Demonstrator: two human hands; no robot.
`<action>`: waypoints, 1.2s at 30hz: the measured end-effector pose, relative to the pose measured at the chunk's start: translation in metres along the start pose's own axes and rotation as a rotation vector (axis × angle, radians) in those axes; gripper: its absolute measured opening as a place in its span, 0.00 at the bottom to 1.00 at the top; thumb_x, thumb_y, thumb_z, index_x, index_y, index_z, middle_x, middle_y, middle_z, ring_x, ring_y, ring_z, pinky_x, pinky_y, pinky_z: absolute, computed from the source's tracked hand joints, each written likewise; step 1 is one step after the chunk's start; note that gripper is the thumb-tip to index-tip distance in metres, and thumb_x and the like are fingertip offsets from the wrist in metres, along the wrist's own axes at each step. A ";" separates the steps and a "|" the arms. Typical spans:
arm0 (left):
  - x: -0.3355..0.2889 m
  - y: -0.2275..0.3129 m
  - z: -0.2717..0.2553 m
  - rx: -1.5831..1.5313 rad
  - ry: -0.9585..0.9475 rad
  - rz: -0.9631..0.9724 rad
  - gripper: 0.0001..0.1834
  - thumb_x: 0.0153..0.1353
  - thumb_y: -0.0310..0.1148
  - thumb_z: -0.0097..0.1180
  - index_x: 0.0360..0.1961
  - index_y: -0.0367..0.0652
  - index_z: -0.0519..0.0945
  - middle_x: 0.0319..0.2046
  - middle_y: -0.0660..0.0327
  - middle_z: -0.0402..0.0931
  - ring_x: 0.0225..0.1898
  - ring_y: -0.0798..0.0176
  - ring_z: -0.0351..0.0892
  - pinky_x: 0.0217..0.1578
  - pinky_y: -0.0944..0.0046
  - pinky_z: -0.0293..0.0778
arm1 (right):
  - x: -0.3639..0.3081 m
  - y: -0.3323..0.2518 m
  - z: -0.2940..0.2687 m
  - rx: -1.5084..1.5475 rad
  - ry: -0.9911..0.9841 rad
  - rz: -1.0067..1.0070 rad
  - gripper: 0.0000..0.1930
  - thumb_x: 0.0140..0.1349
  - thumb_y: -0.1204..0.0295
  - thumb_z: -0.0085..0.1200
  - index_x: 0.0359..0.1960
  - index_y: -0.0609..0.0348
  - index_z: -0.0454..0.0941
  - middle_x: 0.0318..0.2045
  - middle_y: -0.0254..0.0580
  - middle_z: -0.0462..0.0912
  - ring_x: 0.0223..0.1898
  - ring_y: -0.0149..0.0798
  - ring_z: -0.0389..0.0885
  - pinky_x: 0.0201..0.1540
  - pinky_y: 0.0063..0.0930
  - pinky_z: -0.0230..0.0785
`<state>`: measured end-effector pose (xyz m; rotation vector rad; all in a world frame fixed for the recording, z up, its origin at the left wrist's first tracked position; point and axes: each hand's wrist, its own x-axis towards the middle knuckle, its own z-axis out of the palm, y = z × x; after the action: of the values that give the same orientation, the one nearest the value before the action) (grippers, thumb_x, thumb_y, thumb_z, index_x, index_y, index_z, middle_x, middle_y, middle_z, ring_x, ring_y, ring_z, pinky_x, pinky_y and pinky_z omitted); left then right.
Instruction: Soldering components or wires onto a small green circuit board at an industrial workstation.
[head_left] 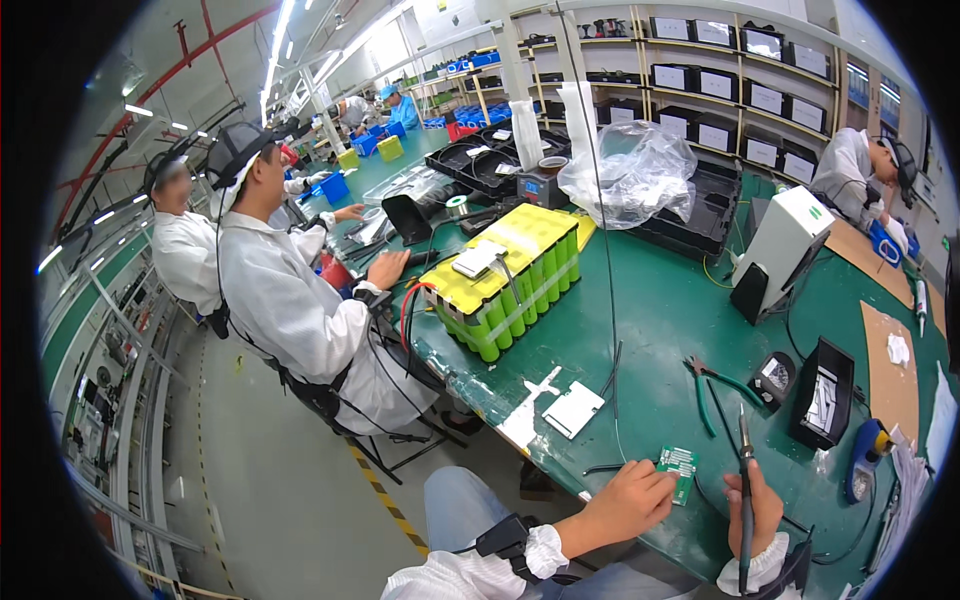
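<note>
While left hand (630, 503) pinches a green circuit board (681, 470) at its edge, right hand (764, 508) grips a soldering iron (746, 468).

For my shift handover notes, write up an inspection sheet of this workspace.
Surface: green table, whitish patches near its edge.
Job's things: circuit board flat on the table; soldering iron held tip up, apart from the board.
Clutter: green-handled pliers, black parts tray, flat white piece, battery pack, crumpled clear plastic.
Hands: left hand has its fingers at the board's edge, grip unclear; right hand grips the iron.
Cables: red wire at the battery pack; where it ends is unclear.
Surroundings: co-workers in white coats to the left; shelves with black boxes behind.
</note>
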<state>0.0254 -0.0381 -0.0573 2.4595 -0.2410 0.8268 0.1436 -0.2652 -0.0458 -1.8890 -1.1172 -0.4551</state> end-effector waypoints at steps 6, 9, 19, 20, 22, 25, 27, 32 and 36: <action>0.001 0.002 -0.003 0.021 -0.012 -0.008 0.15 0.61 0.27 0.66 0.50 0.38 0.85 0.39 0.64 0.84 0.37 0.59 0.75 0.41 0.58 0.72 | 0.007 -0.004 0.001 0.050 0.067 0.077 0.13 0.70 0.83 0.57 0.55 0.63 0.80 0.31 0.49 0.89 0.29 0.46 0.89 0.35 0.37 0.81; 0.001 0.001 -0.005 0.014 -0.028 -0.014 0.16 0.61 0.27 0.66 0.50 0.38 0.85 0.38 0.65 0.84 0.37 0.60 0.75 0.41 0.59 0.72 | 0.005 0.000 0.001 0.050 0.061 0.123 0.10 0.70 0.84 0.55 0.50 0.63 0.81 0.29 0.48 0.88 0.29 0.46 0.89 0.34 0.36 0.80; 0.001 0.002 -0.005 -0.001 -0.020 -0.036 0.15 0.61 0.28 0.66 0.49 0.38 0.84 0.38 0.65 0.81 0.38 0.61 0.73 0.41 0.59 0.71 | 0.012 -0.007 -0.002 0.015 0.005 0.138 0.05 0.72 0.84 0.53 0.44 0.63 0.80 0.30 0.49 0.87 0.29 0.45 0.88 0.36 0.34 0.80; 0.000 0.004 -0.007 0.002 -0.022 -0.043 0.15 0.61 0.28 0.66 0.49 0.38 0.84 0.38 0.65 0.81 0.38 0.61 0.73 0.41 0.59 0.71 | 0.009 -0.008 -0.001 0.021 -0.001 0.140 0.05 0.72 0.84 0.53 0.44 0.63 0.80 0.30 0.49 0.87 0.29 0.45 0.88 0.36 0.34 0.80; -0.002 0.007 -0.010 0.011 -0.009 -0.027 0.15 0.61 0.28 0.66 0.49 0.37 0.84 0.38 0.64 0.81 0.38 0.60 0.73 0.41 0.59 0.71 | 0.004 -0.009 0.000 0.022 0.019 0.141 0.06 0.71 0.85 0.53 0.44 0.64 0.80 0.30 0.49 0.87 0.29 0.45 0.88 0.36 0.34 0.80; -0.005 0.009 -0.009 0.008 0.006 -0.018 0.16 0.61 0.28 0.65 0.50 0.36 0.84 0.38 0.63 0.81 0.39 0.60 0.73 0.41 0.59 0.70 | -0.001 -0.010 0.000 0.051 0.023 0.129 0.07 0.70 0.86 0.53 0.44 0.64 0.80 0.30 0.48 0.87 0.28 0.44 0.87 0.35 0.34 0.80; -0.002 0.009 -0.007 0.002 0.000 -0.020 0.17 0.60 0.28 0.66 0.51 0.37 0.85 0.37 0.64 0.82 0.37 0.60 0.74 0.40 0.59 0.71 | 0.000 -0.010 -0.003 0.033 0.017 0.121 0.08 0.67 0.87 0.56 0.43 0.63 0.80 0.29 0.48 0.86 0.27 0.46 0.87 0.33 0.35 0.78; 0.006 0.005 -0.006 0.042 -0.065 -0.069 0.19 0.54 0.29 0.68 0.49 0.44 0.88 0.28 0.67 0.79 0.33 0.55 0.77 0.38 0.53 0.71 | 0.006 0.002 -0.016 -0.098 -0.184 -0.018 0.26 0.50 0.83 0.64 0.55 0.58 0.86 0.22 0.44 0.72 0.23 0.49 0.74 0.26 0.44 0.63; 0.023 -0.002 -0.035 0.039 -0.184 -0.110 0.15 0.52 0.25 0.67 0.43 0.47 0.86 0.35 0.63 0.80 0.40 0.55 0.76 0.44 0.52 0.69 | 0.038 -0.013 -0.015 -0.231 -0.228 -0.104 0.28 0.52 0.73 0.67 0.60 0.52 0.86 0.24 0.36 0.71 0.24 0.42 0.73 0.27 0.39 0.64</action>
<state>0.0261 -0.0177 -0.0206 2.5615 -0.1548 0.5651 0.1544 -0.2551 -0.0059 -2.1315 -1.3664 -0.4503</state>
